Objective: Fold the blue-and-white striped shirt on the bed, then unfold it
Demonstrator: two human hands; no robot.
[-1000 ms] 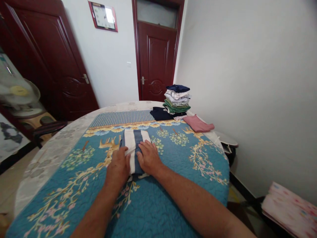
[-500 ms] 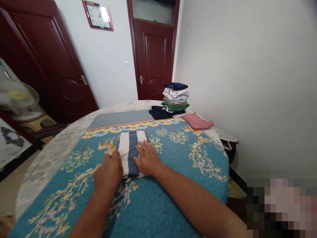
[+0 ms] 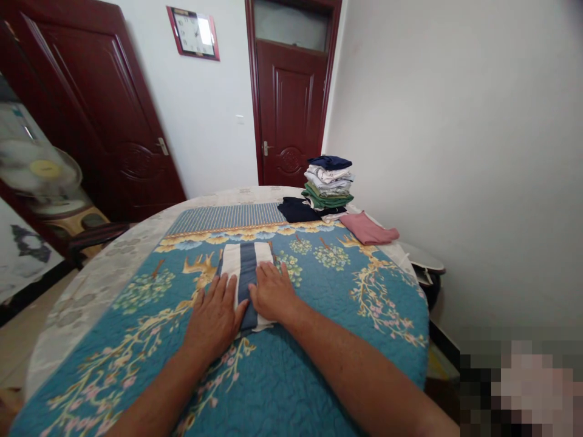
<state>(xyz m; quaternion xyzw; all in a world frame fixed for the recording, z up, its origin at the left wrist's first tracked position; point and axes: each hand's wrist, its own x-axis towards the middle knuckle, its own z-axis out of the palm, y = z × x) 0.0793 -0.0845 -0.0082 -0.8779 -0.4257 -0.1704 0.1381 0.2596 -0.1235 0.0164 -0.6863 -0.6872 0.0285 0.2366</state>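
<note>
A folded garment with wide white and blue-grey stripes (image 3: 248, 267) lies flat on a teal floral quilted cloth (image 3: 291, 376). On its left part rests my left hand (image 3: 216, 315), palm down, fingers stretched out and slightly spread. My right hand (image 3: 274, 292) presses on the right part, its fingers laid out flat over the fabric. The two thumbs nearly meet over the blue-grey stripe. Both hands cover some of the garment's sides and near portion.
At the back right stands a stack of folded clothes (image 3: 328, 182). Beside it lie a dark navy garment (image 3: 297, 210) and a pink folded cloth (image 3: 368, 229). A patterned white tablecloth (image 3: 98, 273) shows around the quilt. A fan (image 3: 43, 170) stands at left.
My left hand has opened from a curled grip at the garment's left edge and now lies flat on top. The right hand stays on the right side. The view has shifted slightly.
</note>
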